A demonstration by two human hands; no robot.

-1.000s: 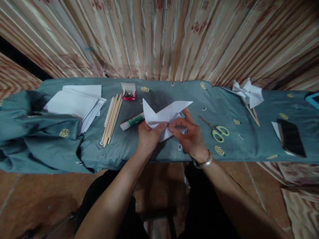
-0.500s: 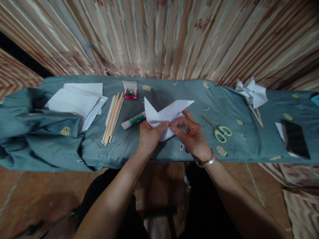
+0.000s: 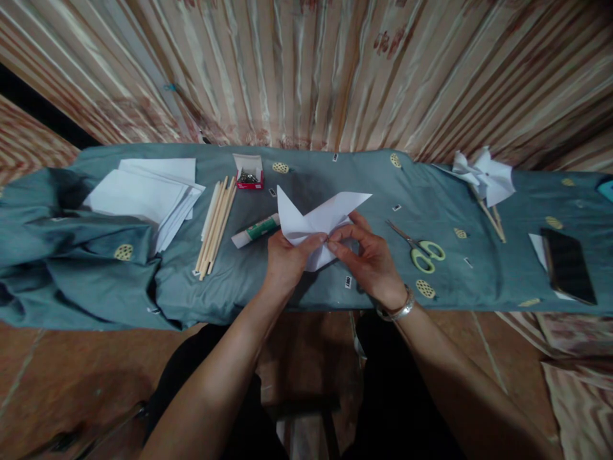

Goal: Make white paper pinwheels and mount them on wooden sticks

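A white paper pinwheel [image 3: 311,223] with pointed blades is held over the middle of the table, between my two hands. My left hand [image 3: 290,255] grips it from the left, thumb pressed near its centre. My right hand [image 3: 366,252] is closed at the same centre, thumb and index finger pinched together there; whether a pin sits in that pinch is too small to make out. Other right-hand fingers lie behind the paper. A green and white glue stick [image 3: 256,230] lies just left of the pinwheel, partly hidden by it. Scissors [image 3: 421,249] with light green handles rest to the right.
Left on the green cloth [image 3: 306,300] are stacked white paper sheets [image 3: 138,195], several wooden sticks [image 3: 218,223] and an open red box [image 3: 249,179] of small metal pins. Toward the right lie finished-looking pinwheels [image 3: 491,179] on sticks and a dark phone [image 3: 569,265]. A pleated curtain [image 3: 306,70] hangs behind.
Almost nothing differs. Both hands keep their hold on the pinwheel's centre, and the view has shifted very slightly.
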